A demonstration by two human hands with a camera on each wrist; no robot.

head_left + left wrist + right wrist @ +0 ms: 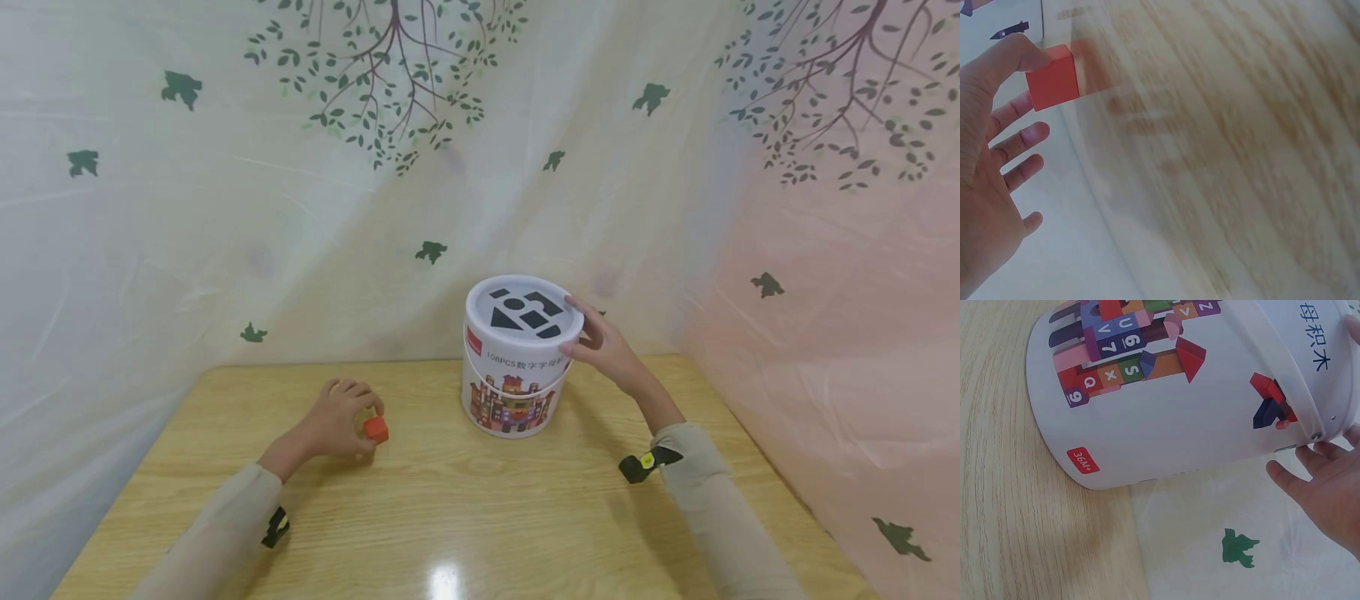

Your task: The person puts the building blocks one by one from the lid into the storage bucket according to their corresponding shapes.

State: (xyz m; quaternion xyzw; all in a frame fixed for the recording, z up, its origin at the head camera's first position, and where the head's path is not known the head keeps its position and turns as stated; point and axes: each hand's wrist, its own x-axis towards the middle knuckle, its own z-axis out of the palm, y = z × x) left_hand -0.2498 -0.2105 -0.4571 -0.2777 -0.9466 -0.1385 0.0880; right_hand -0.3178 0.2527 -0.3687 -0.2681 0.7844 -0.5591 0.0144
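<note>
A small red cube block is pinched between the thumb and index finger of my left hand, low over the left part of the table. In the left wrist view the block has its reflection right beside it, and the other fingers are spread apart. To the right stands a white toy-block bucket, upright, with a printed castle of blocks. Its round lid has several dark shaped openings. My right hand holds the bucket's upper right side at the lid rim, thumb in front and fingers toward the back.
A light wooden table carries everything, its back edge close to a pale hanging cloth printed with leaves and birds. More cloth hangs along both sides. The bucket's white handle hangs down across its front.
</note>
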